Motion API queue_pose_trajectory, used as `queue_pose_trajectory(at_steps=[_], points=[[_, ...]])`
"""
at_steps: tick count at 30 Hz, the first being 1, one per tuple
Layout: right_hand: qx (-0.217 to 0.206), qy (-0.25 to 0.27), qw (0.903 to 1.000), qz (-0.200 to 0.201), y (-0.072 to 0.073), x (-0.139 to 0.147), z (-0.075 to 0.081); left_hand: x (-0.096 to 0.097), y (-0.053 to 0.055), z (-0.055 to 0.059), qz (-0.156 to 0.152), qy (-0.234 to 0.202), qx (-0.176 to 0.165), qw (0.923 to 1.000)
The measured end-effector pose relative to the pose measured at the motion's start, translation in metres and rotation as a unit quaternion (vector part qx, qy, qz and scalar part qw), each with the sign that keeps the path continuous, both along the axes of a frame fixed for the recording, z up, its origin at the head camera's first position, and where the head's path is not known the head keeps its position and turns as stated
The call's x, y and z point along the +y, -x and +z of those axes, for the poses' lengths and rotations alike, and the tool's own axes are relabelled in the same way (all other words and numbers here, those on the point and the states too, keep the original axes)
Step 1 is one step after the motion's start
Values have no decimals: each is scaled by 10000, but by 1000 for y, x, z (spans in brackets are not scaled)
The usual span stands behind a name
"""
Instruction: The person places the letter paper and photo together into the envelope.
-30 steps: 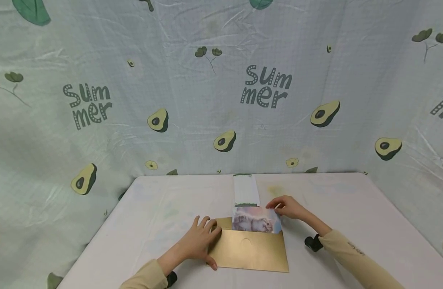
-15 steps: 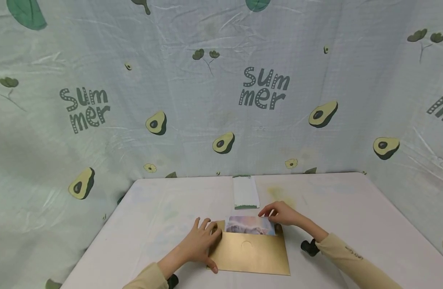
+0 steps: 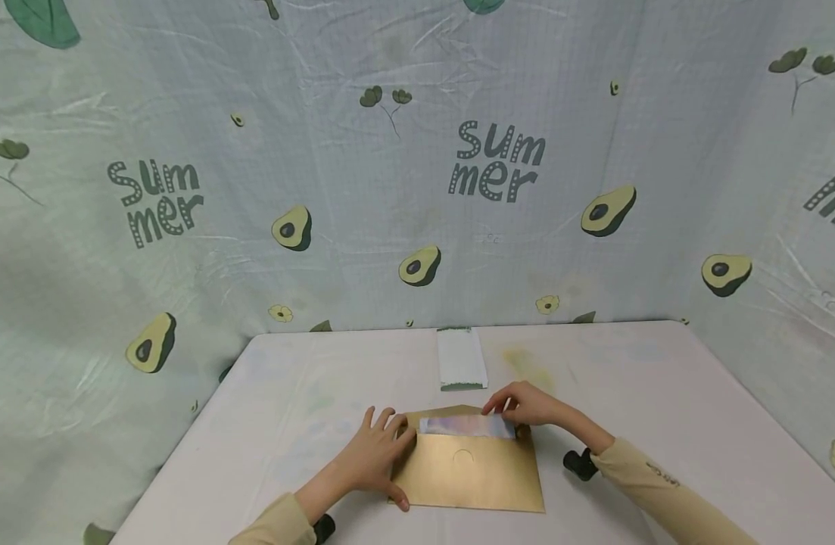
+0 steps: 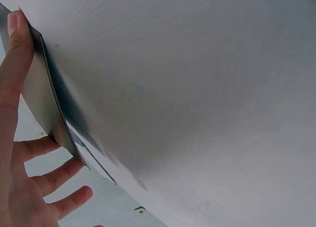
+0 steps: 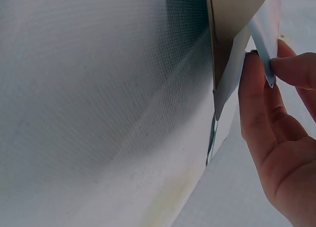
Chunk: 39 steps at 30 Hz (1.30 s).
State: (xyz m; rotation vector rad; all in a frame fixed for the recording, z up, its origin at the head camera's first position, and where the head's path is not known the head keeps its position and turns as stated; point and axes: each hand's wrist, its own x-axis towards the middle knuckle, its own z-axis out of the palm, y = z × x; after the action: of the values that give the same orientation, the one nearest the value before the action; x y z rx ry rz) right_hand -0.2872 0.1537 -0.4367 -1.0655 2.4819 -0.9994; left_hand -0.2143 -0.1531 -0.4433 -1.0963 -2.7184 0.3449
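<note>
A gold envelope [image 3: 478, 477] lies on the table, its flap up at the far side. My left hand [image 3: 376, 454] holds the envelope's left side, thumb at the near edge and fingers toward the far one; in the left wrist view the thumb [image 4: 19, 44] lies against the envelope [image 4: 47, 98]. A pastel picture card [image 3: 461, 426] is partly inside the envelope, with only its upper strip showing and the lower part hidden. My right hand [image 3: 529, 403] pinches the card's upper right corner; the right wrist view shows thumb and finger on the card [image 5: 268, 34].
Beyond the envelope lies a white rectangular pad or packet [image 3: 462, 359] with green ends. The white table [image 3: 322, 378] ends at a hanging cloth [image 3: 362, 174] printed with avocados and lettering. A black wrist camera [image 3: 581, 464] sits by the right sleeve.
The right hand has moved left and toward me with the card, which has slid down into the envelope so less of its picture shows. The left hand has stayed on the envelope.
</note>
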Motion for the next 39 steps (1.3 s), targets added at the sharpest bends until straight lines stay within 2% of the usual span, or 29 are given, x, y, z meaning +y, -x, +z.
queue_pose_trajectory(at_steps=[5, 11, 17, 24, 29, 39], points=[[-204, 1, 9998, 87, -1, 0, -1, 0, 1, -2, 12, -18, 15, 10000], [-253, 25, 9996, 116, -2, -5, 0, -1, 2, -1, 57, -21, -43, 10000], [-401, -36, 9991, 121, -3, -9, -6, -3, 0, 0, 106, -6, -68, 9999], [-174, -58, 9991, 376, -3, -8, -12, -2, -1, -2, 108, 37, -43, 9999], [-195, -36, 9982, 559, -2, -7, -14, -1, -1, -3, 88, 44, 9, 10000], [-602, -110, 9955, 726, -2, -8, -11, -1, 1, -3, 61, 8, 41, 10000]])
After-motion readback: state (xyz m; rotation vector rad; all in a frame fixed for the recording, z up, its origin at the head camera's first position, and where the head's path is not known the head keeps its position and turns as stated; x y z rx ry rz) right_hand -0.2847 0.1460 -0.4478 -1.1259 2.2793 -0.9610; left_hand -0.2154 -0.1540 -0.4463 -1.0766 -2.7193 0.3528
